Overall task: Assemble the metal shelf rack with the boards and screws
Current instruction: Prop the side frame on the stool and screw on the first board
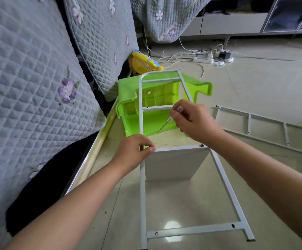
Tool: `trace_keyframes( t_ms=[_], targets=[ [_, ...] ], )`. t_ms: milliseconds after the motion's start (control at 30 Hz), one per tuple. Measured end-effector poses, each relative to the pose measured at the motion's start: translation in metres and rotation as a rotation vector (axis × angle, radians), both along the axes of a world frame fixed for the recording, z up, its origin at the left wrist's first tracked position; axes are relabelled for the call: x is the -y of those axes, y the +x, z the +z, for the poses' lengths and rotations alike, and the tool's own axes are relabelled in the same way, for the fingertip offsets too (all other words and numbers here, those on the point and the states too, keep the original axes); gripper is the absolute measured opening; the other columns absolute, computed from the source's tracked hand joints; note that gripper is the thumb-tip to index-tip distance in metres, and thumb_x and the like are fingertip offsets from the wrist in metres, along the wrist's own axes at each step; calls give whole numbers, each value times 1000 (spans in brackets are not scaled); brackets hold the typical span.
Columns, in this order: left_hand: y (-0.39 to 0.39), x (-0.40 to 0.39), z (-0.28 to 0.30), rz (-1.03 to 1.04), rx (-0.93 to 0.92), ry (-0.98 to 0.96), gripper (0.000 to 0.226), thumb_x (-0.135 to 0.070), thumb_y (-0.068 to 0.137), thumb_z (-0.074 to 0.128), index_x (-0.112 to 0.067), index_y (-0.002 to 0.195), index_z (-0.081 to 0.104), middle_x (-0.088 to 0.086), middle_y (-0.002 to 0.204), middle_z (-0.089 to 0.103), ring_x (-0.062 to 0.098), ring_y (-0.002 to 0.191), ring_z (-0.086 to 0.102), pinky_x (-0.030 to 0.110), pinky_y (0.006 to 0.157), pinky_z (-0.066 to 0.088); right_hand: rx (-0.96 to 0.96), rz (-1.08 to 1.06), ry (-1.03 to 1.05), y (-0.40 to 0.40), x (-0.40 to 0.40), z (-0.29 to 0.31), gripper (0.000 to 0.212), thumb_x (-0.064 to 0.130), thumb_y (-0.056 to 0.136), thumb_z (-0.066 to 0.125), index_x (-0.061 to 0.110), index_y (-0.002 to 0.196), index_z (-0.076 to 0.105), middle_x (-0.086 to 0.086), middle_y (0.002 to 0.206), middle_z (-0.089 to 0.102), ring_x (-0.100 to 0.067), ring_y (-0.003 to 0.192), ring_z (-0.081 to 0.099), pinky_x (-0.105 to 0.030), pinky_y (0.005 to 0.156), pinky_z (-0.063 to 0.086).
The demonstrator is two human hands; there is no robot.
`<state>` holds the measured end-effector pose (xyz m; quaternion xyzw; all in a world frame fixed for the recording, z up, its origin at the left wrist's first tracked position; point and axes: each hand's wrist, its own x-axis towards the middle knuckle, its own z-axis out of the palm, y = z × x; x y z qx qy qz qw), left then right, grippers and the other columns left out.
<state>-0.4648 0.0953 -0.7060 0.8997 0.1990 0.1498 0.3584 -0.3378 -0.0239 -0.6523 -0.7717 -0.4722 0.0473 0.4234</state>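
No readable text, labels, brands, numbers or signs on anything in view

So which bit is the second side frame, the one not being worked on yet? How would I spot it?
Start from the white metal frame held between the person's arms, with the white board fixed in it. Look to its right: the second side frame lies flat on the tiled floor. Unlike the held frame, it carries no board and no hand touches it.

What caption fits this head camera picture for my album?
Left hand steadies the white frame and board; right hand holds a screwdriver above them.
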Motion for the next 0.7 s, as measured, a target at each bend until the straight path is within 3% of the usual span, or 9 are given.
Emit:
trace_keyframes(
  t_ms=[67,167,233,300,400,500,600,700],
  targets=[
    [-1,0,-1,22,30,-18,10,-8,81,67,-5,89,72,-10,84,59,7,80,54,10,72,38,-7,15,48,-1,2,-1,11,16,91,53,13,80,54,0,51,49,-23,52,49,-36,52,40],
    [-9,-2,-4,48,4,-20,43,-21,79,71,-13,120,61,-15,114,48,-4,110,41,-9,83,24,-7,1,87,0,7,-1,26,17,91,54,25,68,45,0,48,49,-9,39,50,-28,48,40],
    [-17,-6,-6,-35,-108,47,62,-28,83,67,-17,138,40,-19,134,33,-10,124,21,-2,96,12,-58,12,94,0,8,1,31,13,91,51,29,66,43,4,48,50,-4,37,51,-27,49,43],
    [-22,-7,-8,-119,-205,119,65,-30,91,54,-16,146,22,-14,152,13,-11,131,0,6,103,4,-66,46,101,-3,8,3,31,12,92,50,29,67,43,6,48,51,-3,38,52,-26,49,44],
    [-22,-6,-9,-185,-284,224,57,-26,99,35,-9,147,10,-2,156,-3,1,140,-10,7,103,-6,-4,113,104,-10,5,4,30,15,92,51,30,69,41,9,49,51,-2,41,54,-15,46,41],
    [-20,-3,-11,-190,-307,272,54,-22,101,27,-3,147,4,6,156,-8,12,143,-10,7,101,-12,6,170,86,-16,1,3,25,18,90,52,28,71,41,12,50,51,-4,45,55,-12,45,40],
    [-22,-2,-12,-189,-309,276,53,-20,101,25,-2,146,4,9,156,-9,13,144,-10,7,100,-14,16,204,88,-18,-1,0,10,27,82,45,23,72,43,15,50,50,-2,43,56,-14,45,41],
    [-23,-4,-14,-187,-300,275,54,-20,101,24,-1,146,2,9,156,-11,13,144,-11,7,101,-14,1,216,98,-18,-1,-2,10,27,81,44,20,74,44,15,50,50,-3,43,55,-13,44,40]
  ],
)
